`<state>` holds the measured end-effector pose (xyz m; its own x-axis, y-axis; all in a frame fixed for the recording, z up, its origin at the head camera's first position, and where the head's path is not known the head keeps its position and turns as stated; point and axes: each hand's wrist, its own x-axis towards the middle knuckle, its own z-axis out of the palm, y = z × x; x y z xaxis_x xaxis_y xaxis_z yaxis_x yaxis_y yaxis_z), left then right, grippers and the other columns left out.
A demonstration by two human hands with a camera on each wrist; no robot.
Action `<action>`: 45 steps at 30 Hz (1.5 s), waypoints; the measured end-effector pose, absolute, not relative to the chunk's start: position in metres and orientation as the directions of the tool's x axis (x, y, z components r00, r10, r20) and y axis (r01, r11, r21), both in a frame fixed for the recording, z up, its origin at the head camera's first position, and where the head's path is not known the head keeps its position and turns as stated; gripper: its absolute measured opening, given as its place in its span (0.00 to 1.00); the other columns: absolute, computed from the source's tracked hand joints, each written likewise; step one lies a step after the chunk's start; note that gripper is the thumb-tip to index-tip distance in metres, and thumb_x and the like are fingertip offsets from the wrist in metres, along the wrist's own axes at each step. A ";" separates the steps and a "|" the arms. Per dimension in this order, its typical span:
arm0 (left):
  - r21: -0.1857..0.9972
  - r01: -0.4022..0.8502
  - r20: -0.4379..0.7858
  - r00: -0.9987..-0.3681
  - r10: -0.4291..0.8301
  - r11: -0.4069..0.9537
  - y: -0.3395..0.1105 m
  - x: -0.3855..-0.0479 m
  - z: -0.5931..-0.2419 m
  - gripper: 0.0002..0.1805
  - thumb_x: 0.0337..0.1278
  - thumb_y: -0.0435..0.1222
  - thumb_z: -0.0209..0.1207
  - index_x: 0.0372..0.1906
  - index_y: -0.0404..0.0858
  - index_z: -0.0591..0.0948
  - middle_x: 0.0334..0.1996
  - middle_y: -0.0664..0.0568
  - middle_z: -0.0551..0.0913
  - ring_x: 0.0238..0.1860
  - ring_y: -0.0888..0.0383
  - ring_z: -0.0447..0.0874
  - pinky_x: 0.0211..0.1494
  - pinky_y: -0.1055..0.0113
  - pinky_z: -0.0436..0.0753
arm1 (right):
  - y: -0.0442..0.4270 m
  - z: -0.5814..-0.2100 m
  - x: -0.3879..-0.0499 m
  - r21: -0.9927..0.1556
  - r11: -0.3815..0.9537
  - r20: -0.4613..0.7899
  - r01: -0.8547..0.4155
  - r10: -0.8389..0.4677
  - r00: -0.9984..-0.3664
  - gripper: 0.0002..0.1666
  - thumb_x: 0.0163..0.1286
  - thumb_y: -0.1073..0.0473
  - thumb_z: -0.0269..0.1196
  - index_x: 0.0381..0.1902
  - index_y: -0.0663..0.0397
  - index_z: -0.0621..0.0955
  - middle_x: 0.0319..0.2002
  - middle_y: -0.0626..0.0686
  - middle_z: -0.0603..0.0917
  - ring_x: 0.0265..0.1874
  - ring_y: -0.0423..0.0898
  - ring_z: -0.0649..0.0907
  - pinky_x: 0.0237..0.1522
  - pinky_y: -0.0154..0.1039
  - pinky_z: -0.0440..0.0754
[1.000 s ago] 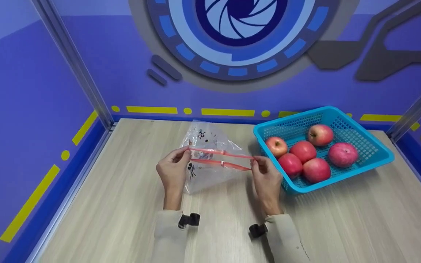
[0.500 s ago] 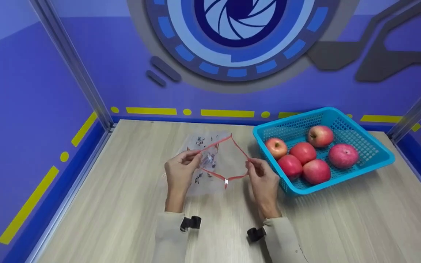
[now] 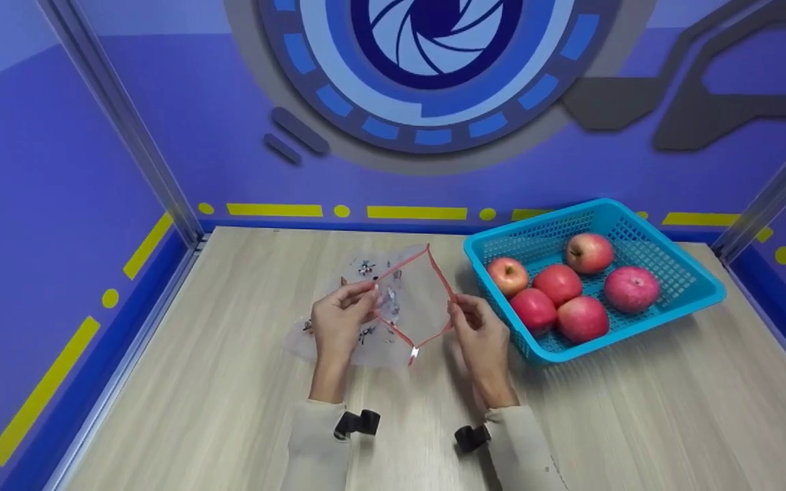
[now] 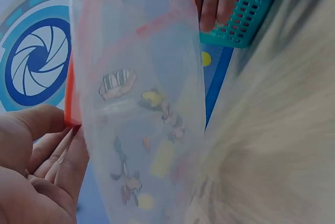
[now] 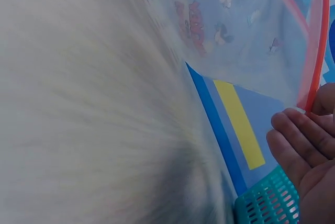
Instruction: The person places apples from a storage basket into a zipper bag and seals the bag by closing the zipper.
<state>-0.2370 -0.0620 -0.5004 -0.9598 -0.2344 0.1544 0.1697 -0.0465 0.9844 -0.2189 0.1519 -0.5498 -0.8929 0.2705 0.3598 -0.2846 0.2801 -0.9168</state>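
Observation:
A clear plastic bag [image 3: 366, 348] with small printed figures and a red zip edge hangs between the two hands, its mouth spread into a diamond. My left hand [image 3: 340, 324] pinches the red edge on the left between thumb and fingers. On the other side my right hand [image 3: 482, 341] pinches the same edge, close to the basket. A white slider sits at the near corner of the mouth. In the left wrist view the bag [image 4: 141, 103] hangs beside the left hand [image 4: 42, 166]. The right wrist view has the right hand [image 5: 309, 140] at the red strip.
A blue-green plastic basket [image 3: 679, 310] stands at the right of the wooden table [image 3: 229, 409]. It holds several red apples [image 3: 583, 318]. Blue printed panels [image 3: 161, 102] close off the back and sides. A small black device is strapped at each sleeve.
The bag's mouth has gone from two nearly parallel red strips to a wide diamond. The hands came closer together, and the bag body now lies further left and nearer.

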 end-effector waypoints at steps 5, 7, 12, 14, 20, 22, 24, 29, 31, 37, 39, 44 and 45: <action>0.986 0.164 0.149 -0.951 -0.272 -0.035 -0.061 -0.236 -0.499 0.08 0.64 0.25 0.69 0.46 0.31 0.91 0.38 0.41 0.92 0.35 0.54 0.92 0.38 0.66 0.90 | 0.147 -0.546 -0.215 -0.905 0.291 0.378 -0.309 0.224 -0.898 0.18 0.76 0.62 0.70 0.60 0.60 0.84 0.51 0.53 0.89 0.46 0.48 0.87 0.51 0.31 0.84; 0.987 0.156 0.141 -0.947 -0.288 -0.029 -0.062 -0.236 -0.498 0.08 0.64 0.26 0.70 0.46 0.32 0.92 0.39 0.42 0.92 0.35 0.55 0.91 0.37 0.68 0.90 | 0.145 -0.542 -0.214 -0.900 0.292 0.388 -0.324 0.196 -0.900 0.19 0.76 0.62 0.69 0.61 0.62 0.83 0.53 0.54 0.89 0.48 0.49 0.88 0.54 0.32 0.85; 0.989 0.139 0.115 -0.938 -0.326 -0.051 -0.062 -0.237 -0.496 0.09 0.63 0.27 0.70 0.47 0.31 0.91 0.38 0.41 0.92 0.32 0.57 0.90 0.33 0.70 0.89 | 0.146 -0.529 -0.211 -0.877 0.328 0.411 -0.351 0.132 -0.902 0.21 0.74 0.63 0.70 0.62 0.64 0.82 0.54 0.55 0.89 0.51 0.49 0.89 0.58 0.42 0.86; 0.989 0.139 0.113 -0.936 -0.334 -0.054 -0.061 -0.238 -0.496 0.09 0.63 0.26 0.70 0.47 0.30 0.91 0.38 0.41 0.92 0.30 0.56 0.89 0.33 0.70 0.88 | 0.149 -0.522 -0.209 -0.864 0.346 0.423 -0.366 0.104 -0.900 0.22 0.74 0.63 0.71 0.62 0.64 0.81 0.54 0.56 0.89 0.51 0.50 0.89 0.58 0.45 0.86; 0.989 0.139 0.117 -0.938 -0.325 -0.044 -0.059 -0.239 -0.496 0.10 0.63 0.25 0.70 0.48 0.30 0.91 0.39 0.42 0.92 0.32 0.53 0.90 0.34 0.70 0.89 | 0.167 -0.496 -0.206 -0.811 0.408 0.470 -0.420 0.026 -0.882 0.23 0.74 0.62 0.71 0.63 0.63 0.81 0.56 0.55 0.88 0.53 0.51 0.88 0.58 0.49 0.86; 0.990 0.138 0.118 -0.940 -0.320 -0.041 -0.058 -0.239 -0.496 0.10 0.63 0.25 0.70 0.48 0.31 0.91 0.39 0.43 0.92 0.33 0.53 0.90 0.34 0.70 0.88 | 0.176 -0.487 -0.208 -0.789 0.439 0.487 -0.430 0.020 -0.873 0.23 0.74 0.62 0.71 0.63 0.62 0.81 0.56 0.55 0.88 0.53 0.49 0.88 0.58 0.46 0.86; 0.990 0.135 0.115 -0.941 -0.317 -0.041 -0.057 -0.238 -0.496 0.10 0.63 0.25 0.70 0.48 0.31 0.91 0.39 0.44 0.92 0.33 0.53 0.90 0.34 0.70 0.88 | 0.187 -0.479 -0.211 -0.769 0.465 0.504 -0.438 0.021 -0.863 0.23 0.74 0.62 0.71 0.64 0.61 0.82 0.57 0.54 0.88 0.54 0.48 0.88 0.59 0.42 0.85; 0.990 0.134 0.114 -0.943 -0.313 -0.041 -0.055 -0.237 -0.498 0.10 0.63 0.25 0.70 0.48 0.31 0.91 0.39 0.43 0.92 0.33 0.53 0.90 0.35 0.69 0.89 | 0.212 -0.464 -0.218 -0.760 0.473 0.516 -0.446 0.022 -0.856 0.23 0.74 0.63 0.71 0.64 0.60 0.81 0.58 0.54 0.88 0.55 0.47 0.87 0.58 0.32 0.82; 0.990 0.135 0.116 -0.943 -0.310 -0.041 -0.055 -0.236 -0.498 0.10 0.63 0.25 0.70 0.48 0.31 0.91 0.40 0.43 0.92 0.34 0.53 0.90 0.35 0.69 0.89 | 0.219 -0.459 -0.220 -0.757 0.475 0.519 -0.449 0.019 -0.855 0.23 0.74 0.63 0.71 0.64 0.60 0.81 0.58 0.54 0.88 0.54 0.47 0.88 0.57 0.29 0.82; 0.990 0.136 0.117 -0.946 -0.303 -0.042 -0.057 -0.235 -0.499 0.10 0.64 0.26 0.69 0.49 0.33 0.91 0.39 0.45 0.92 0.34 0.55 0.89 0.36 0.70 0.88 | 0.236 -0.454 -0.227 -0.727 0.515 0.536 -0.455 0.010 -0.844 0.25 0.73 0.65 0.71 0.65 0.63 0.81 0.57 0.55 0.88 0.53 0.49 0.88 0.55 0.27 0.82; 0.988 0.143 0.119 -0.946 -0.301 -0.057 -0.057 -0.235 -0.498 0.10 0.64 0.25 0.69 0.49 0.32 0.91 0.39 0.43 0.92 0.34 0.55 0.89 0.35 0.70 0.88 | 0.243 -0.455 -0.232 -0.723 0.528 0.532 -0.445 0.016 -0.846 0.27 0.72 0.65 0.72 0.66 0.64 0.79 0.59 0.57 0.87 0.54 0.51 0.88 0.56 0.28 0.81; 0.986 0.146 0.116 -0.948 -0.296 -0.083 -0.057 -0.236 -0.496 0.10 0.63 0.24 0.69 0.48 0.31 0.91 0.39 0.42 0.92 0.35 0.52 0.90 0.34 0.71 0.87 | 0.261 -0.460 -0.244 -0.717 0.569 0.511 -0.402 0.038 -0.859 0.30 0.73 0.65 0.71 0.70 0.66 0.76 0.62 0.60 0.84 0.59 0.55 0.85 0.63 0.40 0.81; 0.986 0.147 0.118 -0.948 -0.297 -0.078 -0.057 -0.236 -0.496 0.10 0.64 0.24 0.69 0.48 0.32 0.91 0.39 0.43 0.92 0.35 0.52 0.90 0.34 0.70 0.87 | 0.265 -0.461 -0.247 -0.712 0.582 0.509 -0.393 0.042 -0.860 0.30 0.73 0.65 0.71 0.70 0.66 0.76 0.62 0.61 0.84 0.60 0.56 0.85 0.64 0.44 0.81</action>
<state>-0.2359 -0.0574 -0.4961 -0.9476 -0.2971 0.1176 0.1467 -0.0776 0.9861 -0.2471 0.2645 -0.4612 -0.8600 0.0418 0.5086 -0.3930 0.5816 -0.7123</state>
